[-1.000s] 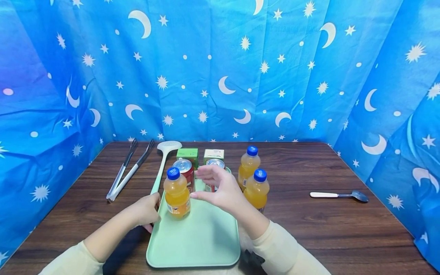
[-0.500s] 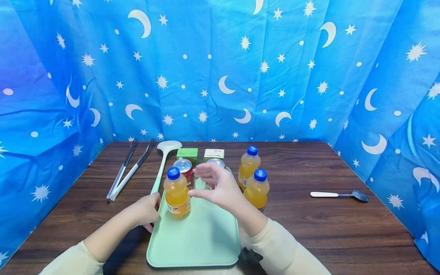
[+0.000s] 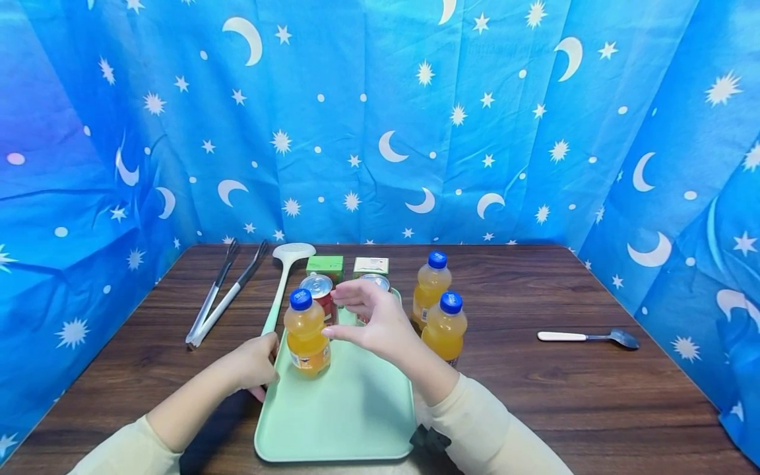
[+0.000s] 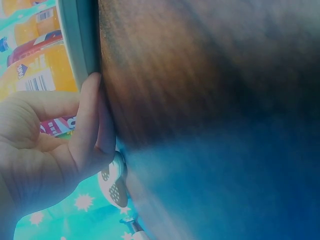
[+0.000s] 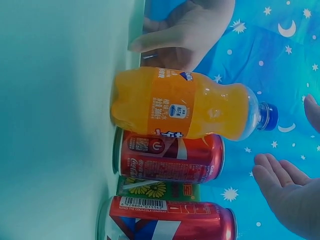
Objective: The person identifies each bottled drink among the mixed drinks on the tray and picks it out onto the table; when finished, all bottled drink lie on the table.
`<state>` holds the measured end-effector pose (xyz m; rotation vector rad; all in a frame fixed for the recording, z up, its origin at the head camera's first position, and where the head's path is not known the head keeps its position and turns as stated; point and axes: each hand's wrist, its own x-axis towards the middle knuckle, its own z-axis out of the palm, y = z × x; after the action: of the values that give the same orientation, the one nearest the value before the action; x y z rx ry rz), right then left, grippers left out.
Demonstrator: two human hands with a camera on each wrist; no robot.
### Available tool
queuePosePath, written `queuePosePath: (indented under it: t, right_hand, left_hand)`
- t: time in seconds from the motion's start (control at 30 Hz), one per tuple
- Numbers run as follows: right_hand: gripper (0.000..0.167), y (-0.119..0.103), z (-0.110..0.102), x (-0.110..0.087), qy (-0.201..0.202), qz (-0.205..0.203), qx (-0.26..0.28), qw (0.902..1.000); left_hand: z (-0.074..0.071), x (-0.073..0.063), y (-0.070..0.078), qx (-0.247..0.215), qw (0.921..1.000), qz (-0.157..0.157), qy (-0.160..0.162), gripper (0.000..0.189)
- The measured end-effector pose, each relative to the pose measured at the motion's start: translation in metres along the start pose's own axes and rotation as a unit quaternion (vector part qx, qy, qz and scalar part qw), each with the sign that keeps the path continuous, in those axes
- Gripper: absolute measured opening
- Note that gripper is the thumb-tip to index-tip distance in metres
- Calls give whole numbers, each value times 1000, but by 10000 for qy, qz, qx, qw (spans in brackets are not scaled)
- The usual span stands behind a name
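Note:
My left hand (image 3: 256,363) grips the left rim of a light green tray (image 3: 335,425), thumb above and fingers at its outer side. On the tray's left side an orange soda bottle (image 3: 307,338) with a blue cap stands upright. Behind it are two red soda cans (image 3: 317,286), the right one partly hidden by my right hand (image 3: 380,323). That hand hovers over the tray with fingers and thumb spread apart, right of the bottle, holding nothing. In the right wrist view a gap shows between its fingers (image 5: 277,172) and the orange soda bottle (image 5: 182,105).
Two small drink cartons, one green (image 3: 324,265) and one pale-topped (image 3: 371,266), stand behind the cans. Two more orange soda bottles (image 3: 444,333) stand right of the tray. Metal tongs (image 3: 228,300) and a skimmer (image 3: 282,280) lie left, a spoon (image 3: 584,337) far right.
My right hand has drifted very slightly left towards the bottle on the tray. The left hand keeps its grip on the tray's rim, and the objects stay where they were.

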<state>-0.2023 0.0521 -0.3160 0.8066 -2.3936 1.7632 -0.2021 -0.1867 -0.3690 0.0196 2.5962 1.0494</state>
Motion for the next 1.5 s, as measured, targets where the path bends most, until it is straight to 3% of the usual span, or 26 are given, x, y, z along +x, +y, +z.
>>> queuePosePath:
  t: [0.93, 1.5]
  right_hand:
    - [52, -3, 14, 9, 20, 142, -113, 9998]
    - [53, 10, 22, 16, -64, 299, -201, 9993]
  left_hand:
    - [0, 1, 0, -53, 10000, -6, 20, 35]
    - [0, 2, -1, -48, 10000, -36, 33, 35]
